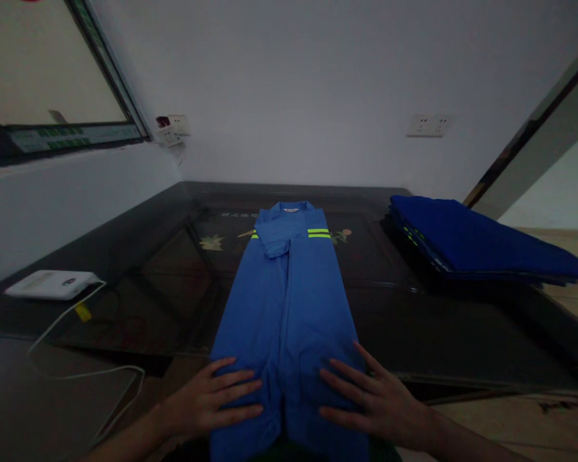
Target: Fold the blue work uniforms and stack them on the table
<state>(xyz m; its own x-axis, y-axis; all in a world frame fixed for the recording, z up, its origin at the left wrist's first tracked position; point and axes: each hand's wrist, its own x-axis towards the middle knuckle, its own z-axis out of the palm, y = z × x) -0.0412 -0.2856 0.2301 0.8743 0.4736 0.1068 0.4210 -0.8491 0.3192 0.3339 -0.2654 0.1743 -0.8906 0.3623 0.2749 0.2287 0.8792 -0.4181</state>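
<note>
A blue collared work garment [313, 295] lies lengthwise on the dark tabletop [395, 321], folded long and narrow, its collar [291, 206] at the far end and its near end reaching past the near edge. The step in hand looks like pressing this near part flat. To do it well, both palms should bear evenly and draw the cloth gently outward and nearer, so that the two long edges along the middle seam stay side by side without overlapping. The wrinkles between the hands deserve the most care; a hard pull could drag the folded sleeve [272, 234] at the far end out of line.

The left hand [221, 398] rests open on the left side of the garment, fingers spread and pointing inward to the right. The right hand [366, 398] mirrors it on the right side, also open, fingers fanned and pointing left and a little far. Both forearms come in low from the near corners. The light is dim and the thumbs are hard to make out, so whether they tuck under the cloth is unclear. A stack of darker blue clothes [486, 237] sits at the right.
</note>
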